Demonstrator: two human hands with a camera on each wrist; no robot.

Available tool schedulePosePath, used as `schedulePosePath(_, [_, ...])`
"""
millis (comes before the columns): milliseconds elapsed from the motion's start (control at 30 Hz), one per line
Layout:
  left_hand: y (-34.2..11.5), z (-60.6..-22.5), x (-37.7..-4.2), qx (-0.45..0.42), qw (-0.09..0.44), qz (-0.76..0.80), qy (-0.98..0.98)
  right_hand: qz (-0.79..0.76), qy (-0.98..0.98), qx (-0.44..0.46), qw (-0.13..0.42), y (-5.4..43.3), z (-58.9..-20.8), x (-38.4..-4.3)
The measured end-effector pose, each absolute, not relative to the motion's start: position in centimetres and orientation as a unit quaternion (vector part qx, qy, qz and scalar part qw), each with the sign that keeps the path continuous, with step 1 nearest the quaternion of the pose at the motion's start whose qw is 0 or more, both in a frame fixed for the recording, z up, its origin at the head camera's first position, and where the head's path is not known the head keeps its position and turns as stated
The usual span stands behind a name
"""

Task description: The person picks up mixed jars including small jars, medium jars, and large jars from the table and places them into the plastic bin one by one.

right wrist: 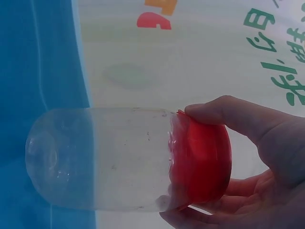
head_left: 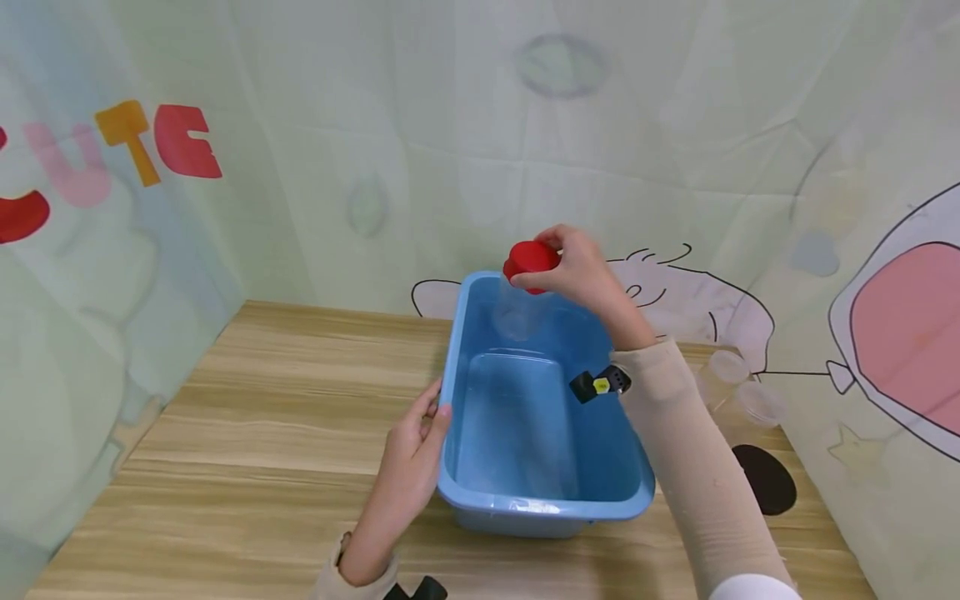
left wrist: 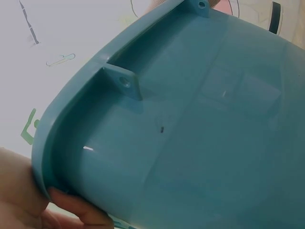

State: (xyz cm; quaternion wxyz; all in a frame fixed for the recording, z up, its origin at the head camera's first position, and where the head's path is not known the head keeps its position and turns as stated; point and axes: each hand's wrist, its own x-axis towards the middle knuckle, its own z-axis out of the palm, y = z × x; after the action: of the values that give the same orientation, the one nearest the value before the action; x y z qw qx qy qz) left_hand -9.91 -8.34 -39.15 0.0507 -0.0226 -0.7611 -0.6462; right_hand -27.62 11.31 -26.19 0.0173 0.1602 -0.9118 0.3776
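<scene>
A clear plastic jar (right wrist: pixel 128 162) with a red lid (head_left: pixel 531 260) hangs upright over the far end of a blue basin (head_left: pixel 517 425), its lower part inside the rim. My right hand (head_left: pixel 581 271) grips the jar by the lid, thumb on one side and fingers on the other, as the right wrist view also shows. On the basin's left rim, my left hand (head_left: pixel 412 450) holds on with the thumb on top and fingers underneath. The left wrist view shows the basin's outer wall (left wrist: pixel 190 129) close up, with the left fingers (left wrist: pixel 78 207) curled under its edge.
Clear round containers (head_left: pixel 757 402) stand on the wooden table (head_left: pixel 300 433) at the right, partly behind the right sleeve. A dark brown disc (head_left: pixel 765 479) lies in front of them. A printed cloth (head_left: pixel 315 167) hangs behind and beside the table.
</scene>
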Motion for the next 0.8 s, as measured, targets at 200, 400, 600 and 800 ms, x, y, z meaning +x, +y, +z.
schedulePosePath(200, [-8.3, -39.0, -9.8, -0.023, 0.053, -0.645, -0.762, 0.376, -0.912, 0.167, 0.010, 10.9, -26.9, -27.9])
schedulePosePath(400, [-8.2, -39.0, -9.7, -0.024, 0.054, -0.647, -0.761, 0.359, -0.916, 0.179, 0.008, 10.5, -27.8, -28.5])
schedulePosePath(600, [-8.1, -39.0, -9.7, -0.024, 0.054, -0.644, -0.763, 0.350, -0.918, 0.185, -0.002, 10.3, -28.7, -28.6])
schedulePosePath(800, [-8.0, -38.9, -9.7, -0.026, 0.058, -0.640, -0.766, 0.342, -0.921, 0.189, -0.008, 10.1, -29.5, -28.6])
